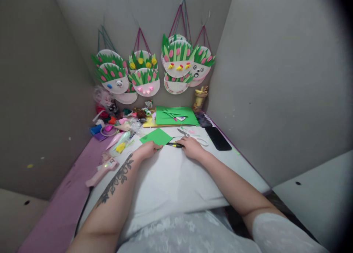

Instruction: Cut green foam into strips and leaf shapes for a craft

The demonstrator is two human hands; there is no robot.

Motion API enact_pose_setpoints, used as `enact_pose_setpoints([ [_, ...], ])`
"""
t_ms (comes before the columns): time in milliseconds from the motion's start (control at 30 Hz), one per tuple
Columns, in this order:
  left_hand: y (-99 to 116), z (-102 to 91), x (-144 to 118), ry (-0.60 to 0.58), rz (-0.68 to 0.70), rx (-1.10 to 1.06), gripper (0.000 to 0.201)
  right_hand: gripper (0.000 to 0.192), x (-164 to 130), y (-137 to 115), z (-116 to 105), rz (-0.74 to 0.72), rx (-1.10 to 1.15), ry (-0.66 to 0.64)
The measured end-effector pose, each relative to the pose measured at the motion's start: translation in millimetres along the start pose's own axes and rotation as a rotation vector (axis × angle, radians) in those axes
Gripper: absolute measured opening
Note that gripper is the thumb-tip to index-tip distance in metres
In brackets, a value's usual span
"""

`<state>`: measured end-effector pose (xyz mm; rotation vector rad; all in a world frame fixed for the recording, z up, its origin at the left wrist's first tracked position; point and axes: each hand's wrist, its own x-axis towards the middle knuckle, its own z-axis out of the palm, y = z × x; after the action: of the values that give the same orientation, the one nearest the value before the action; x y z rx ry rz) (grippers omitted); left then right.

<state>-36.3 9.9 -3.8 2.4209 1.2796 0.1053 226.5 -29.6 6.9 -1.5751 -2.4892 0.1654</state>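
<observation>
My left hand (149, 149) rests on the near corner of a green foam sheet (156, 136) that lies flat on the white paper-covered table (171, 179). My right hand (191, 147) lies just right of the sheet, its fingers closed on a yellow and black pen (174, 145) whose tip points toward the sheet. Scissors (184, 133) lie just beyond my right hand.
A stack of green foam sheets (173, 115) lies further back. Craft scraps and a pink glue gun (102, 171) crowd the left side. A black phone (218, 138) lies at the right, a bottle (199, 97) in the corner. Decorated paper plates (179, 64) hang on the back wall.
</observation>
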Motion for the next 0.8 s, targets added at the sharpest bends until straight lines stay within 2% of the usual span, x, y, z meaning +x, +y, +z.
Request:
enact_pose_setpoints([
  [200,0.5,-1.3,-0.2,-0.03,0.024,0.05,0.039,0.048,-2.5,16.0,-4.4,-0.01,0.175,0.009],
  [433,3.4,-2.8,-2.5,-0.029,0.035,0.087,0.043,0.044,-16.6,29.6,-14.3,-0.05,0.148,-0.006],
  [600,1.4,-0.6,-1.8,-0.019,0.021,0.067,0.04,0.03,-22.7,41.1,-3.5,-0.166,0.169,0.061],
  [800,-0.7,1.2,-1.5,-0.021,0.021,0.05,0.039,0.027,-23.1,50.4,11.6,-0.237,0.2,0.174],
])
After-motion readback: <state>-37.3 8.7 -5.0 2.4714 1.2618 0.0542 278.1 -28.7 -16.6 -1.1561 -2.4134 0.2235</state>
